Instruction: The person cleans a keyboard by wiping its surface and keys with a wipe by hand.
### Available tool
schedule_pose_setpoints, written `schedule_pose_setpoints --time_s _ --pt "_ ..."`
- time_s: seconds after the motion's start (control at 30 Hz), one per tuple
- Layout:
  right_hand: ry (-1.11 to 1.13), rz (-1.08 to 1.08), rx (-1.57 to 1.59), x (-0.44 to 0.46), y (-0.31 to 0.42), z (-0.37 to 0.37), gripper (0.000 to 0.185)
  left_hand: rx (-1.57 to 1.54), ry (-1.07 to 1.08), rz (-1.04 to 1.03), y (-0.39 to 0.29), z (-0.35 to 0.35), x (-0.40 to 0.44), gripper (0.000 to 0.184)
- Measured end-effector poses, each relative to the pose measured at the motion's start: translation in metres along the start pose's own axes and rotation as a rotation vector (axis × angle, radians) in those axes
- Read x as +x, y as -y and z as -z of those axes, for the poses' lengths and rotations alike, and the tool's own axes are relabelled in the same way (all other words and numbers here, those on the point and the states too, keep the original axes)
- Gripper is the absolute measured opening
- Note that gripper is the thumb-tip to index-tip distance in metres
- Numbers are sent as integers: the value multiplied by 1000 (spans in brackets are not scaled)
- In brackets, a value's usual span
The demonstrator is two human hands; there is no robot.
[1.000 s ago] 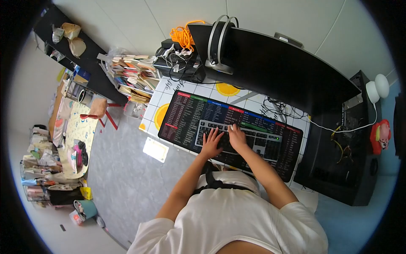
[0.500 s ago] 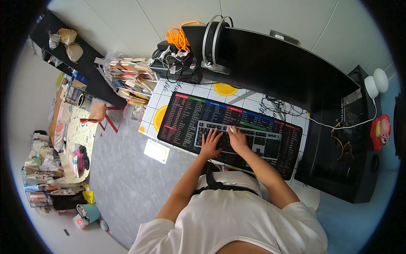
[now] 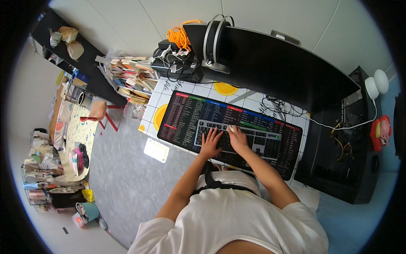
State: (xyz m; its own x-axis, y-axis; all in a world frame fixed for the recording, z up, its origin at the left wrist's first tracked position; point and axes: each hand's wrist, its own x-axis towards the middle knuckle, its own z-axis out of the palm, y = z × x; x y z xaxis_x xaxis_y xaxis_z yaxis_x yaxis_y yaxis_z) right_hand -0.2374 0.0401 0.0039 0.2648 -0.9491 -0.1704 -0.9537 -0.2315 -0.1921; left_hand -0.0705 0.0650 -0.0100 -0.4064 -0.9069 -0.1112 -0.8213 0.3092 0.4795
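A grey keyboard with black keys (image 3: 267, 146) lies on a large black desk mat (image 3: 186, 114) printed with coloured text. My left hand (image 3: 210, 144) rests on the left part of the keyboard, its fingers spread and holding nothing. Beside it on the right, my right hand (image 3: 237, 139) is over the middle keys, fingers slightly bent and apart, with nothing held. Both palms face down. Behind the mat stands a wide black curved monitor (image 3: 287, 63), with a headset (image 3: 217, 42) at its left end.
On the right is a black computer case (image 3: 359, 178) with a white round device (image 3: 376, 84) and a pink-and-red figure (image 3: 381, 133). Stacked papers (image 3: 133, 74), orange cable (image 3: 179, 38) and a black box (image 3: 160, 67) sit at the left. A red-legged stool (image 3: 99, 111) stands farther off.
The view has shifted slightly. Both hands stay over the same part of the keyboard, with hardly any visible finger movement.
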Motion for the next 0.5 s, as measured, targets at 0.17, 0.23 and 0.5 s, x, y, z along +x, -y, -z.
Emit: schedule_pose_setpoints --time_s 0.17,0.23,0.5 --pt "34 -30 17 4 4 -2 47 36 2 16 0 -1 0 83" --pt "69 21 -64 -3 0 11 46 17 -9 5 0 -2 1 83" --pt "-238 194 -436 4 0 -8 42 20 -7 30 -2 -4 1 83"
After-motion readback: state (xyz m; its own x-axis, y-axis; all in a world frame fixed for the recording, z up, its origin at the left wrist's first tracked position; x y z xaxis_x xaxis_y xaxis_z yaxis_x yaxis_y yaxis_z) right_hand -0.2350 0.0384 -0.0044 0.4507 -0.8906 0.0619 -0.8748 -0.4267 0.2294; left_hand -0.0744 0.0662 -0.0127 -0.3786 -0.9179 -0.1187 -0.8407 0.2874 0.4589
